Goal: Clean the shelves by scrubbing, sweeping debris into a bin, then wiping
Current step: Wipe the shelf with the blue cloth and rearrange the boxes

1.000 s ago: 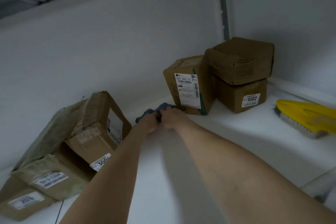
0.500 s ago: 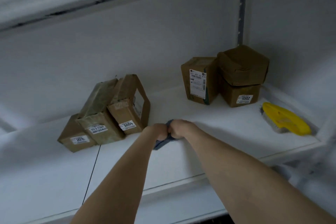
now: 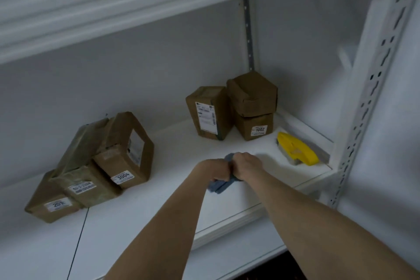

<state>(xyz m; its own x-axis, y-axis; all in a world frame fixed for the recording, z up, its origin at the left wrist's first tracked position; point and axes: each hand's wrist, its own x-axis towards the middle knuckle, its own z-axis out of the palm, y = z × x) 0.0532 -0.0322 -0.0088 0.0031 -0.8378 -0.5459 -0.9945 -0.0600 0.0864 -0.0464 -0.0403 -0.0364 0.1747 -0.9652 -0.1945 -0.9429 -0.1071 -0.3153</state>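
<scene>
Wipe stage, I'd judge: your left hand (image 3: 216,169) and right hand (image 3: 246,166) both clench the blue cloth (image 3: 219,187) on the shelf (image 3: 159,202), frame centre. The yellow brush (image 3: 295,151) lies idle at right (scrub looks finished).

Blue cloth (image 3: 221,186), yellow brush (image 3: 295,151), brown boxes (image 3: 122,161), white shelf (image 3: 159,207).

Left of the fingers (image 3: 238,161), three brown cardboard boxes sit touching one another: a low flat box (image 3: 53,206), a film-wrapped box (image 3: 84,179) and a taped box labelled 3004 (image 3: 123,166). Beyond the fingers, an upright brown carton with a white shipping label (image 3: 209,112) stands just beside a brown box marked 1002 (image 3: 254,126), which has a brown wrapped parcel (image 3: 252,94) stacked on it.
</scene>
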